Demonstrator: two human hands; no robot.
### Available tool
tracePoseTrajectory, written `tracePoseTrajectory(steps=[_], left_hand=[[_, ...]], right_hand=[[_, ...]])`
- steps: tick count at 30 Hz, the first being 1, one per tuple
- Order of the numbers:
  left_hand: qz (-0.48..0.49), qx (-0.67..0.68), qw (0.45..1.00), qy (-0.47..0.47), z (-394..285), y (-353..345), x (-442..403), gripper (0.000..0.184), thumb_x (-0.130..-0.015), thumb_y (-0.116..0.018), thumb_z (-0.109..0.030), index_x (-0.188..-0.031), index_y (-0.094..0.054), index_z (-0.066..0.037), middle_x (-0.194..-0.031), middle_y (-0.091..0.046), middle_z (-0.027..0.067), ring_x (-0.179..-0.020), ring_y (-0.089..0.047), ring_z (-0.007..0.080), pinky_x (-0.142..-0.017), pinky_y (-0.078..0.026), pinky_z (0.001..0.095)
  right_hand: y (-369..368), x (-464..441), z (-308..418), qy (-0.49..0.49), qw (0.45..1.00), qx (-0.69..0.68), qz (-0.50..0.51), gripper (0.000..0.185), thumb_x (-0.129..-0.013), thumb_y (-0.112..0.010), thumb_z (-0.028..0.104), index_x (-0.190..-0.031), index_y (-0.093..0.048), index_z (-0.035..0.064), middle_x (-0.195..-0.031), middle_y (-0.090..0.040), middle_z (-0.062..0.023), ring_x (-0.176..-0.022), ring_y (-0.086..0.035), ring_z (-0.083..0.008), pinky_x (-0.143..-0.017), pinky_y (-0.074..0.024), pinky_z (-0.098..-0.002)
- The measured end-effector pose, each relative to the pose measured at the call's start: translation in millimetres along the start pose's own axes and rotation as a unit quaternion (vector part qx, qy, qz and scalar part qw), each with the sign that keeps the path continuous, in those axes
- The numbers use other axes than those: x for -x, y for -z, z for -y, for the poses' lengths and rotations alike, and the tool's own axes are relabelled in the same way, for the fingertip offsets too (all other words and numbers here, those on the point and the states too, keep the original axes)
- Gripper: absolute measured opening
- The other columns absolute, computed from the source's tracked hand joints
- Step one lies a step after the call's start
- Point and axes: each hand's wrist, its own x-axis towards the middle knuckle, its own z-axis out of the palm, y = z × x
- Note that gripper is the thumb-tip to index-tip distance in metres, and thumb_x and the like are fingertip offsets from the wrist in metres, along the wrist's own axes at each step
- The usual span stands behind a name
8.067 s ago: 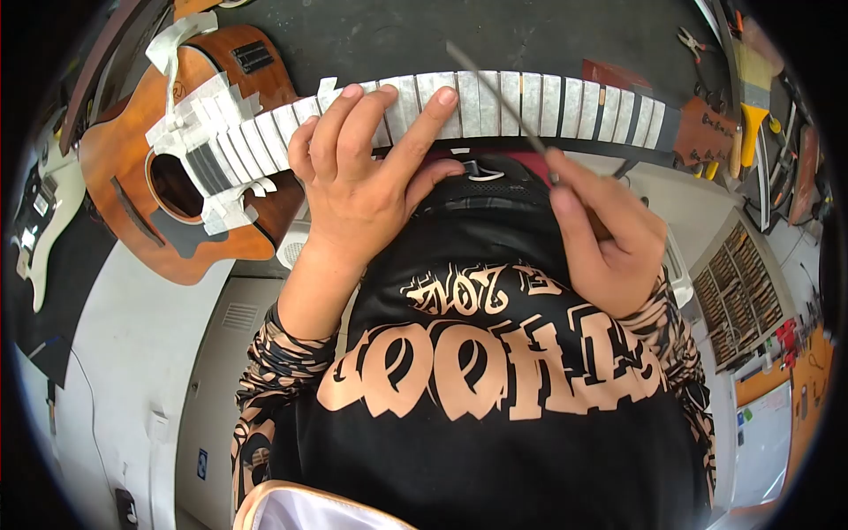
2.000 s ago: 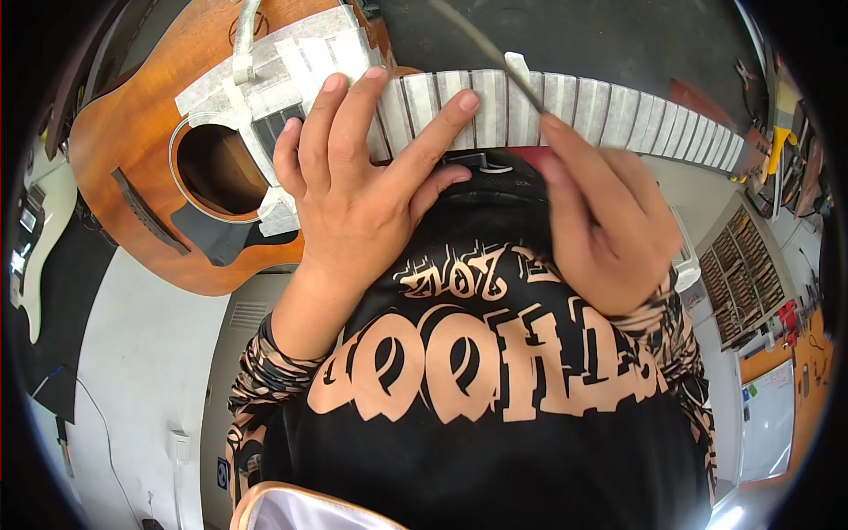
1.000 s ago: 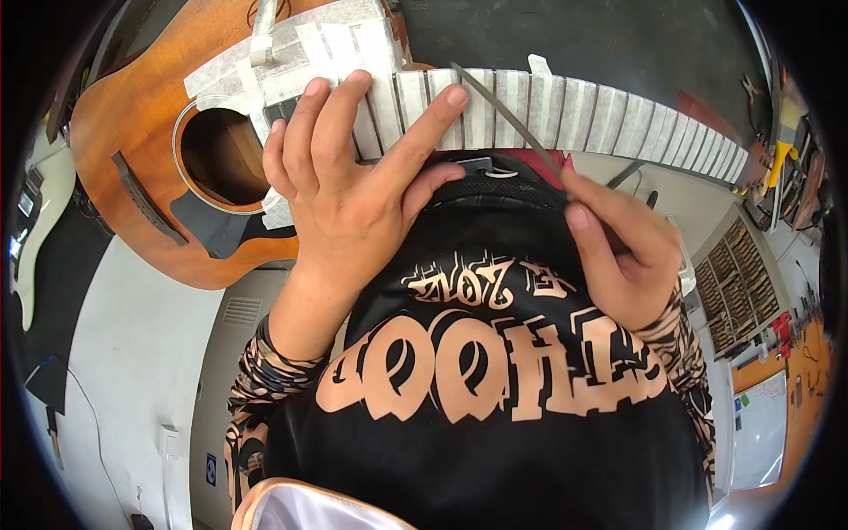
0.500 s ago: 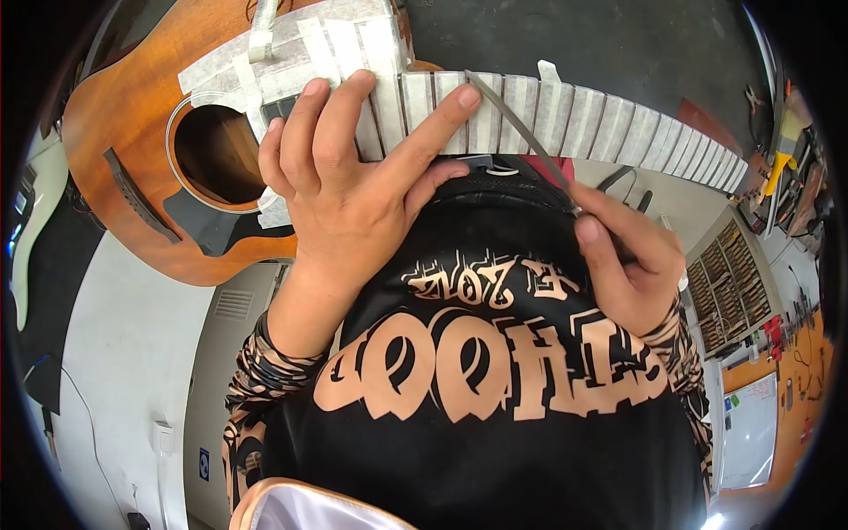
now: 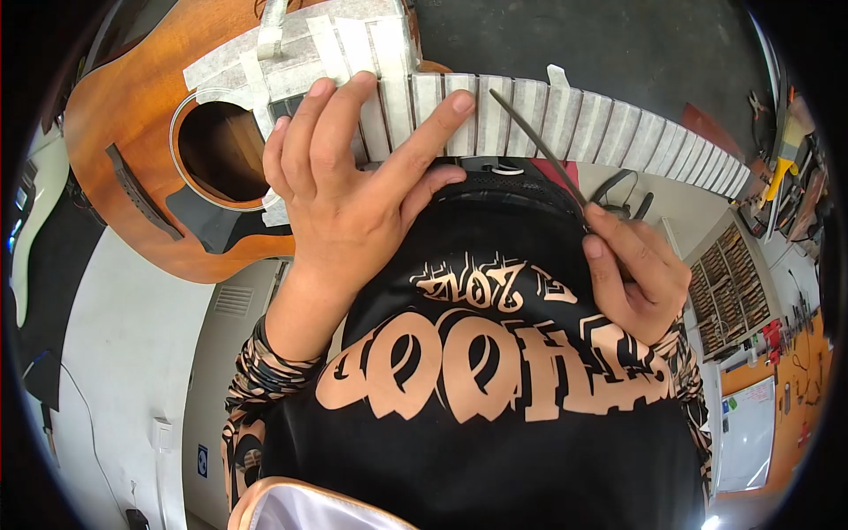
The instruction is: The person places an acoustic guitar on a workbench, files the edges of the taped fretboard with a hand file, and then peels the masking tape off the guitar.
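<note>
1. While the left hand point(image 5: 349, 208) spreads open over the taped neck point(image 5: 592, 128), its fingertips rest on the strips and its thumb lies by the near edge.
2. Right hand point(image 5: 640, 274): closed, thumb and index finger pinching a thin dark rod point(image 5: 541, 144). The rod slants up and leftward, its tip over the neck, to the right of the left index finger; contact at the tip cannot be told.
3. Guitar point(image 5: 132, 106): one, brown-bodied, at upper left, its neck running rightward along the near side of the dark tabletop point(image 5: 574, 40). Round sound hole point(image 5: 221, 155), dark bridge point(image 5: 141, 194).
4. Masking tape point(image 5: 344, 44): pale, layered on the body beside the sound hole; strips between the frets, one tab point(image 5: 556, 76) sticking up at the far edge.
5. Obstructions: left hand covers part of the neck and tape; right fingers hide the rod's near end.
6. Right side: pliers point(image 5: 757, 106), a yellow-handled tool point(image 5: 779, 178), a compartmented rack point(image 5: 729, 283), a whiteboard point(image 5: 746, 433).
7. Far left: a pale, curved body point(image 5: 40, 238) on a dark surface.
8. Below the neck: a black shirt point(image 5: 495, 468), boldly lettered.
</note>
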Motion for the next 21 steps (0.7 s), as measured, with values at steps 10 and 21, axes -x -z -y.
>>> tracePoseTrajectory(steps=[10,21], left_hand=[[-0.007,0.024,1.000,0.002,5,1,2,0.054,-0.075,-0.075,-0.053,-0.124,-0.070,-0.031,-0.133,-0.047,0.0103,-0.124,-0.040,0.0323,-0.105,-0.031,0.0414],[-0.001,0.019,1.000,0.007,2,2,1,0.053,-0.076,-0.074,-0.054,-0.123,-0.071,-0.030,-0.132,-0.048,0.0102,-0.123,-0.041,0.0318,-0.104,-0.031,0.0409]], right_hand=[[-36,-32,7,-0.009,0.999,-0.047,-0.014,0.037,-0.078,-0.075,-0.005,-0.112,-0.075,0.0086,-0.067,-0.061,-0.0063,-0.054,-0.055,-0.0127,-0.050,-0.0431,-0.0258],[-15,-16,7,-0.030,0.997,-0.064,0.022,0.034,-0.080,-0.073,-0.005,-0.113,-0.074,0.0028,-0.068,-0.063,-0.0077,-0.053,-0.055,-0.0114,-0.051,-0.0422,-0.0232]])
